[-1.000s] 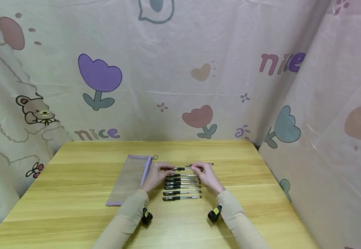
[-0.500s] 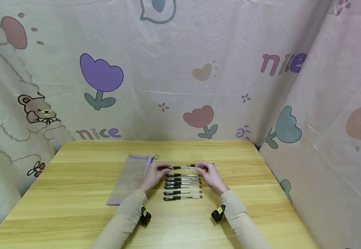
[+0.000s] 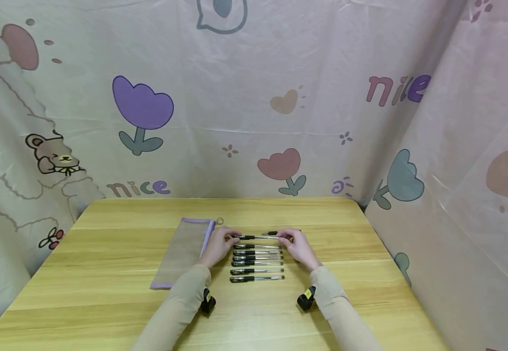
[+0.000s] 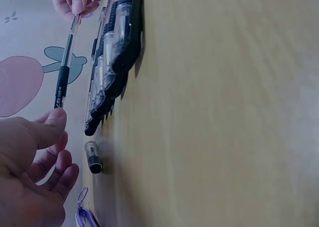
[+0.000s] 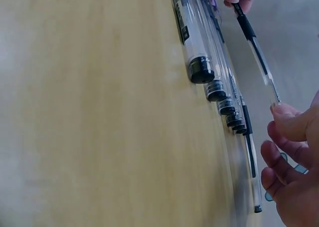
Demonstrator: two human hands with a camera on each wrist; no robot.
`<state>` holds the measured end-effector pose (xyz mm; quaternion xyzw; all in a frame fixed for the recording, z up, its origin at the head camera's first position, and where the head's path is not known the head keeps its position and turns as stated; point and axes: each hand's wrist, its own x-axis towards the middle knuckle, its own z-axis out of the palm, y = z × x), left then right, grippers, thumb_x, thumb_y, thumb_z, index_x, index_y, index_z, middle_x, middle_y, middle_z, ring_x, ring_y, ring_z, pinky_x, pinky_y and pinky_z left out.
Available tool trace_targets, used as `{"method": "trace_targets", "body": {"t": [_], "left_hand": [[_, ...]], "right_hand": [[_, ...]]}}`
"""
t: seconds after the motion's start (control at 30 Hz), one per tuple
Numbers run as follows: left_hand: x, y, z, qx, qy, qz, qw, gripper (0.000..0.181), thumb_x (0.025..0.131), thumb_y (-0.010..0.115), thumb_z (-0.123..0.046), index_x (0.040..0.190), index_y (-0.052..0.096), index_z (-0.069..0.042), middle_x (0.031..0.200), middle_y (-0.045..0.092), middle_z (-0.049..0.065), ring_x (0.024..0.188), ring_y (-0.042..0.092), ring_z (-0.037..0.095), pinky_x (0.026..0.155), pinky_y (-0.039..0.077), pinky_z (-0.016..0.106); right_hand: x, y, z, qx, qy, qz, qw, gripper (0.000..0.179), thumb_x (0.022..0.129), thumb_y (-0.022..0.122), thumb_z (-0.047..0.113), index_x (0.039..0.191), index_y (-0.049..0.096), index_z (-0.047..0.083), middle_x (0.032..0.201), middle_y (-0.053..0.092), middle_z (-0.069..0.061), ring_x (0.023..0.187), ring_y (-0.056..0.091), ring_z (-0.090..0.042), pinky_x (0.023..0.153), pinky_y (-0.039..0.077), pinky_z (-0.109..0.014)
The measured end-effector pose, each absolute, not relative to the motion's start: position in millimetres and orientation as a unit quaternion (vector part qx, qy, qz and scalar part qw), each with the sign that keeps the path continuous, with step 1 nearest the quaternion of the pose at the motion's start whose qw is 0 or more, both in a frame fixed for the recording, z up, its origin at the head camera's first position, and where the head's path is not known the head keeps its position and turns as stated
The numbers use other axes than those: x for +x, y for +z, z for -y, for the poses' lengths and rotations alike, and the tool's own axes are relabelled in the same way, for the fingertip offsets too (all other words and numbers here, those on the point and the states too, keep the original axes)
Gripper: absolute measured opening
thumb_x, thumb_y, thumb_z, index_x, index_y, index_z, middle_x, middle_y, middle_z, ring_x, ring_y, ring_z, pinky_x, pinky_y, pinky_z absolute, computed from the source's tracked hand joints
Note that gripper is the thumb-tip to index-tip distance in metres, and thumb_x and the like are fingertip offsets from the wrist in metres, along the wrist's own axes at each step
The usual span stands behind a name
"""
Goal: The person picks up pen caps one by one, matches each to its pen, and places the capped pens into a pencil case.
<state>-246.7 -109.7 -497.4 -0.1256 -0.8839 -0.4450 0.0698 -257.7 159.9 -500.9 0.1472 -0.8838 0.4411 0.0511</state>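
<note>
Between my two hands a clear gel pen with a black grip (image 3: 254, 237) is held up level above the table. My left hand (image 3: 218, 247) pinches it near the grip end with thumb and fingers, so its point is hidden. At the tail end, the thumb and fingertips of my right hand (image 3: 296, 247) pinch the clear barrel. Several capped gel pens (image 3: 255, 263) lie in a row on the table in front of the held pen. A loose pen cap (image 4: 93, 158) lies near my left hand in the left wrist view.
Another pen (image 5: 251, 157) lies behind the row, close to my right hand. A mesh zip pouch with purple edging (image 3: 179, 253) lies flat to the left, partly under my left forearm. A patterned cloth (image 3: 218, 161) hangs behind the wooden table (image 3: 118, 253).
My right hand has shifted slightly to the right along the tail of the held pen. The left hand has stayed near the grip end. The row of pens and the pouch stay put.
</note>
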Motion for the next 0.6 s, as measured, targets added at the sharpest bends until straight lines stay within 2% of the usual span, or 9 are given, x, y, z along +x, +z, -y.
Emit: {"method": "trace_targets", "body": {"t": [0.23,0.47,0.6], "left_hand": [[-254.2,-501.6,106.5,-0.118,-0.439,0.887,0.084,0.019,0.089,0.07,0.001,0.108,0.075,0.001,0.1,0.076,0.014,0.094,0.071,0.028,0.089,0.057,0.046],[-256.2,-503.0,105.0,-0.106,-0.417,0.899,0.079,0.017,0.088,0.071,0.001,0.104,0.075,0.0,0.098,0.077,0.013,0.093,0.071,0.028,0.09,0.056,0.046],[-255.7,-501.3,105.7,-0.102,-0.41,0.903,0.074,0.016,0.088,0.07,0.002,0.104,0.076,-0.001,0.098,0.077,0.013,0.093,0.071,0.027,0.089,0.056,0.045]], "right_hand": [[-262.8,-503.6,-160.3,0.139,0.423,0.893,0.063,0.008,0.09,0.071,0.002,0.096,0.076,0.003,0.091,0.075,-0.009,0.078,0.059,-0.011,0.072,0.049,-0.023],[-268.4,-507.1,-158.7,0.116,0.41,0.903,0.06,0.005,0.088,0.075,0.004,0.091,0.078,0.007,0.093,0.077,-0.007,0.084,0.066,-0.015,0.083,0.054,-0.033],[-270.4,-507.6,-158.3,0.117,0.396,0.909,0.054,0.004,0.088,0.075,0.006,0.091,0.077,0.008,0.091,0.076,-0.005,0.082,0.064,-0.013,0.08,0.052,-0.032]]}}
